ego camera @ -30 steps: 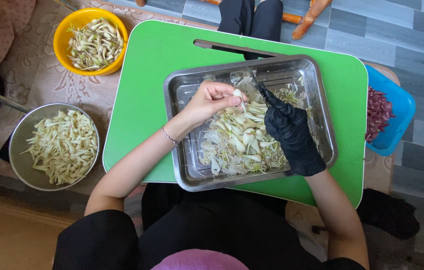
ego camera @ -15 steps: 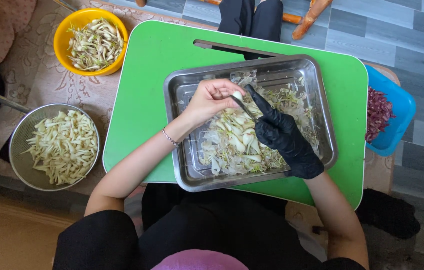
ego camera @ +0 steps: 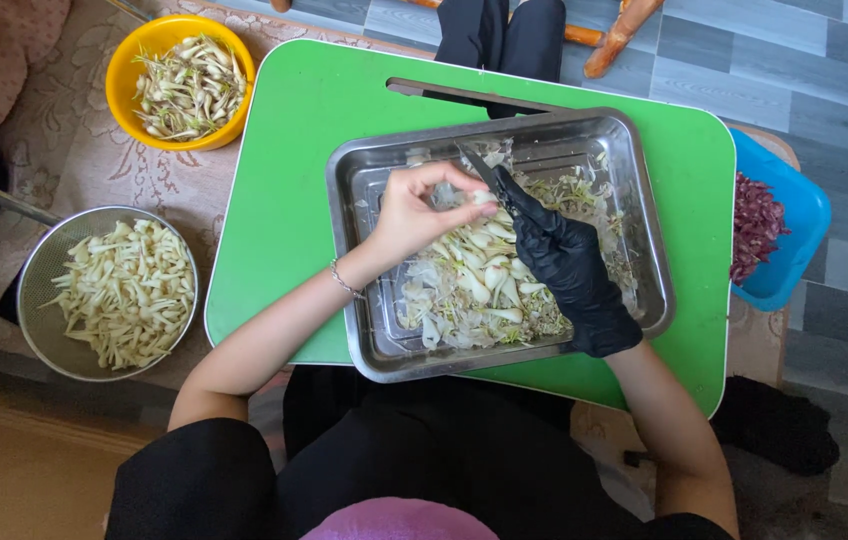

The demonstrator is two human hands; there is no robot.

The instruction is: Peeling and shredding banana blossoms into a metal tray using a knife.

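Black-gloved right hand (ego camera: 564, 262) still grips the knife (ego camera: 477, 166), now touching the bulb (ego camera: 484, 198) pinched by the left hand (ego camera: 414, 215)

A tray (ego camera: 644, 215) is sitting on the table (ego camera: 284, 190), slightly right of its middle, and a heap of cut bulbs (ego camera: 479, 285) is lying in it. Both hands are meeting over the heap, the left hand (ego camera: 419, 210) touching the right hand (ego camera: 564, 265). A bowl (ego camera: 124, 60) is standing off the table's far left corner, a strainer (ego camera: 34, 300) nearer on the left, and a tub (ego camera: 794, 225) is lying off the right edge.
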